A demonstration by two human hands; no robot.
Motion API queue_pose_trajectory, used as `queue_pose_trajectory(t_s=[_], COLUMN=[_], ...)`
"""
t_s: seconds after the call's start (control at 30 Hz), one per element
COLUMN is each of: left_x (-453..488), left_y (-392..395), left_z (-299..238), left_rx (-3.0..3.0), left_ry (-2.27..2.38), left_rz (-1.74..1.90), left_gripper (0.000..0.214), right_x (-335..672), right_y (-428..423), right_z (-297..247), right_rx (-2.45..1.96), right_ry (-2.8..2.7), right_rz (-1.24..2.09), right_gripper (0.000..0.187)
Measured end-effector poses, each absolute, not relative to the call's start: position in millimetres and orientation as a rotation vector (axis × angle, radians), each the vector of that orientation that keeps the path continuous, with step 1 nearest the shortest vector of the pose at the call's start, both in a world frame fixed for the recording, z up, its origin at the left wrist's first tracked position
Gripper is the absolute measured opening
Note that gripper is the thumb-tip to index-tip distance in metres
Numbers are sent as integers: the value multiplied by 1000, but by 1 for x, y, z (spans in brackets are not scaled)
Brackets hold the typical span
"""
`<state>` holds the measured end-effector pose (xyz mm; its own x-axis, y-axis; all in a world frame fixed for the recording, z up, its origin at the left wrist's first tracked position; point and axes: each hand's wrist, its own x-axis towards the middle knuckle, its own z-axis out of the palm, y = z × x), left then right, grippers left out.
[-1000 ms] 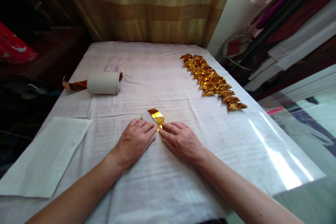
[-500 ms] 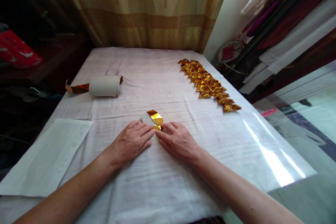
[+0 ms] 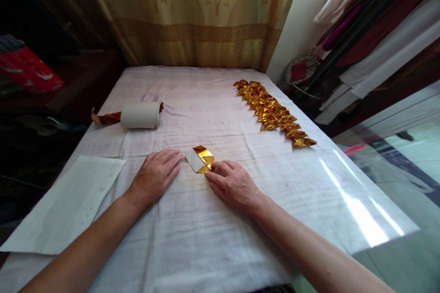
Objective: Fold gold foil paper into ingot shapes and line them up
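Observation:
A small folded piece of gold foil paper, shiny gold on one part and white on another, lies on the white cloth. My right hand has its fingertips on the paper's right corner, gripping it against the table. Its thumb sits close below the gold edge. My left hand rests on the cloth to the left, fingers stretched out, its tips just short of the white corner of the paper.
Several folded gold foil pieces stand in rows at the right. A roll wrapped in white paper, with gold foil trailing out, lies at the back left. A white sheet covers the left front. Hanging clothes line the right side.
My left hand has let go of the folded paper and slid left, uncovering its white part. My right hand has stayed on the paper's right corner.

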<state>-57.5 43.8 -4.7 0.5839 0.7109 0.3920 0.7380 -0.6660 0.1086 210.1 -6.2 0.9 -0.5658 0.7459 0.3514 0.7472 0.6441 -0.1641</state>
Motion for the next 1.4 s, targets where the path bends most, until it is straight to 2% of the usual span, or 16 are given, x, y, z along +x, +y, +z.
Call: queue_pose_trajectory(t_s=[0.73, 1.1, 1.27, 1.4], left_x=[-43, -34, -35, -34], left_y=[68, 67, 65, 59], left_z=[-5, 0, 7, 11], left_rx=[-3087, -3104, -3014, -2954], left_ry=[-964, -842, -690, -671], left_rz=[-508, -537, -483, -381], left_gripper=[30, 26, 21, 22], right_x=[220, 222, 218, 220], right_y=[7, 26, 39, 40], right_z=[-1, 10, 22, 19], right_rx=[-1170, -1166, -1030, -986], right_ry=[-2425, -2724, -2978, -2955], right_rz=[46, -112, -129, -35], right_gripper=[17, 14, 20, 27])
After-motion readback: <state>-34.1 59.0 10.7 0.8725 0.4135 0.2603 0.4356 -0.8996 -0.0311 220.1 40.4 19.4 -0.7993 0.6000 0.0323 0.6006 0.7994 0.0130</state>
